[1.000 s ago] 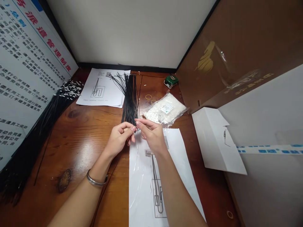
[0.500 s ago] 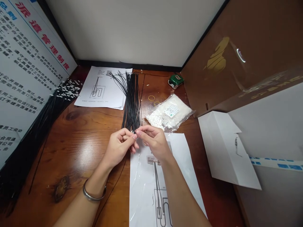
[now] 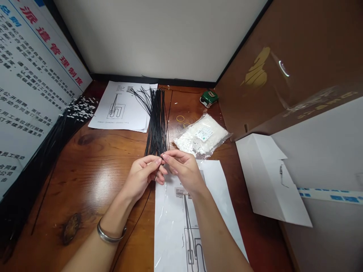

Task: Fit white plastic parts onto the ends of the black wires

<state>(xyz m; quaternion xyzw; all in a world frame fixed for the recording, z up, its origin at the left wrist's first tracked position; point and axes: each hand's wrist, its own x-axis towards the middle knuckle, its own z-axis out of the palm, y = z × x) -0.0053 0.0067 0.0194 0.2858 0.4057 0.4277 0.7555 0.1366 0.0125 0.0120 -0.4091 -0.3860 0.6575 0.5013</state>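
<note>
My left hand (image 3: 141, 175) and my right hand (image 3: 183, 170) meet fingertip to fingertip over the wooden table (image 3: 93, 170). Both are closed in a pinch on something small at the near end of a bundle of thin black wires (image 3: 157, 121) that lies lengthwise toward the back wall. A single black wire (image 3: 136, 221) trails from the left hand toward me. Under the right hand lies a drawing sheet in a clear sleeve (image 3: 195, 219). A clear bag of small white parts (image 3: 202, 136) sits just beyond the right hand.
A large heap of black wires with white ends (image 3: 56, 132) lies along the left wall poster. Another drawing sheet (image 3: 121, 107) lies at the back. A green tape measure (image 3: 208, 98), rubber bands (image 3: 180, 118), a brown board (image 3: 283, 75) and a folded white box (image 3: 269, 177) stand right.
The hands have stayed pinched together at the wire bundle's near end, with only small finger shifts. The view itself has drifted slightly.
</note>
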